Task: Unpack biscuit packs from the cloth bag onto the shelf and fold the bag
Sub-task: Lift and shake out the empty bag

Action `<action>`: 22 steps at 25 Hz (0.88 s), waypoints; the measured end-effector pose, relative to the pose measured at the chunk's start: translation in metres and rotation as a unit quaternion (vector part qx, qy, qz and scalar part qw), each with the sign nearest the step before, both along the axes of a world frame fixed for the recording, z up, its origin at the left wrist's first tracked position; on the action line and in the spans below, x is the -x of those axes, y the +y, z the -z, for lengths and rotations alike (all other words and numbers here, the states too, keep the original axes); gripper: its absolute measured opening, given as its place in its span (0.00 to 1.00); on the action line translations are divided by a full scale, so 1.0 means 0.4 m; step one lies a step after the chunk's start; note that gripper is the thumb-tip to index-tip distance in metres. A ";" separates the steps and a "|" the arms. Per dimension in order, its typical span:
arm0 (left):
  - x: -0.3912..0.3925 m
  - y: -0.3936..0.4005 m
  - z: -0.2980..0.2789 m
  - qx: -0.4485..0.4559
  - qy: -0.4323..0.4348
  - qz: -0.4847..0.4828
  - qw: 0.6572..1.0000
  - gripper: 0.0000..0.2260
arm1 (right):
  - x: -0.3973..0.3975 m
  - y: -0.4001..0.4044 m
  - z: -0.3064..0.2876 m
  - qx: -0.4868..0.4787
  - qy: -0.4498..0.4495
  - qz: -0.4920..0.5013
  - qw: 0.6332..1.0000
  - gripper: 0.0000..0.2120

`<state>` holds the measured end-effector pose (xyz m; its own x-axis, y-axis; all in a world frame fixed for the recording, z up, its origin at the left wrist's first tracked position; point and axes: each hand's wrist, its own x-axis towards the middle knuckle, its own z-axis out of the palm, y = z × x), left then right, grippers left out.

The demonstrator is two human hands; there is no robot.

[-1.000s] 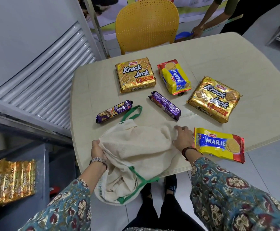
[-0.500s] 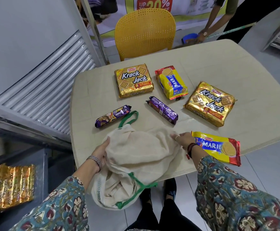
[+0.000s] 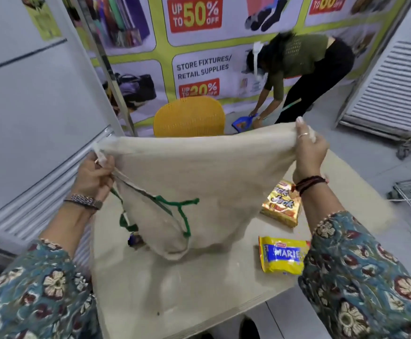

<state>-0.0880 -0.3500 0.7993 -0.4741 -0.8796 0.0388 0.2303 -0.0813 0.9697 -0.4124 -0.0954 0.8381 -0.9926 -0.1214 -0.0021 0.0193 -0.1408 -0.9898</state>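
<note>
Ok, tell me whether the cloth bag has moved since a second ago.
Yes. The cloth bag lay crumpled on the table edge; now both hands, left hand and right hand, hold it stretched up above the table, its green handles dangling.

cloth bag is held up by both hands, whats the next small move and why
Probably bring the two corners together to fold the cloth bag in half: left hand and right hand already pinch it stretched flat above the table.
</note>
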 end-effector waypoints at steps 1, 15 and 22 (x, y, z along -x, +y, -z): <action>0.015 -0.011 -0.041 0.034 -0.029 -0.012 0.999 0.14 | 0.008 0.000 -0.042 0.039 0.008 -0.010 0.999 0.15; 0.046 -0.041 -0.098 0.111 -0.161 -0.267 0.944 0.16 | 0.055 0.053 -0.052 0.117 0.022 -0.371 0.921 0.22; 0.181 -0.042 -0.161 0.168 -0.183 -0.205 0.947 0.13 | 0.145 0.145 -0.070 -0.159 0.132 -0.224 0.952 0.09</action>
